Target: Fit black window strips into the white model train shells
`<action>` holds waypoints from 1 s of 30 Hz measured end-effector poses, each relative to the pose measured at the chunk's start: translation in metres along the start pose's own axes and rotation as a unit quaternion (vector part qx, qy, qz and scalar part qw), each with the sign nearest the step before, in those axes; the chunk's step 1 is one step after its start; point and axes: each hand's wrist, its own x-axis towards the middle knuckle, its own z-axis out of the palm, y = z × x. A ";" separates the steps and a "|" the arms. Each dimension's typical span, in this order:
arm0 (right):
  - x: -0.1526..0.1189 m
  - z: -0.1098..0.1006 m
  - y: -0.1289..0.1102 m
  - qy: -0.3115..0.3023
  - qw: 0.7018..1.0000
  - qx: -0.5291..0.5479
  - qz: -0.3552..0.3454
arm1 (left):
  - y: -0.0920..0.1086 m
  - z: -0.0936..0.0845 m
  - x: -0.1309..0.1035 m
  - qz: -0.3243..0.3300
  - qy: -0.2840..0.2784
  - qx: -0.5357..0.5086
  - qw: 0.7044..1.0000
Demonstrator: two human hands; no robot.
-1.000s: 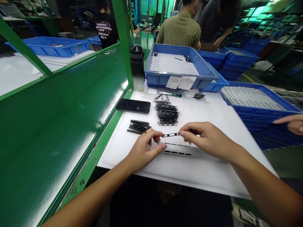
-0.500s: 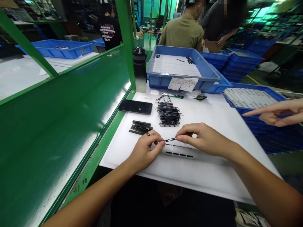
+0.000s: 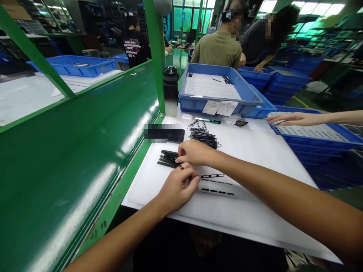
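My left hand pinches the left end of a thin black slotted strip just over the white work surface. Crossing above it, my right hand has its fingers bent together at the right end of a small pile of flat dark strips; whether a strip is between its fingertips cannot be made out. Behind my right hand is a heap of black slotted frames, partly covered by it. Short black pieces lie in a row nearer the front edge.
A phone and a dark bottle stand along the left side. Behind are a green pen-like tool and a blue tray. At the right, another person's hand is over a blue tray.
My right hand has let go of the slotted strip and moved left to the dark pile. My left hand still has the strip. The other person's hand has moved left and up, now flatter.
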 end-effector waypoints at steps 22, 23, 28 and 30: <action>-0.013 0.005 0.008 0.030 0.998 0.050 0.013 | 0.000 0.000 0.000 -0.016 -0.013 0.020 1.000; -0.014 0.005 0.008 0.028 0.998 0.048 0.008 | 0.000 0.000 0.000 -0.015 -0.013 0.020 1.000; -0.016 0.005 0.010 0.049 0.998 0.039 -0.014 | 0.000 0.000 0.001 -0.015 -0.006 0.023 1.000; -0.017 0.004 0.010 0.064 0.997 0.041 -0.013 | 0.000 0.000 0.000 -0.016 -0.007 0.021 1.000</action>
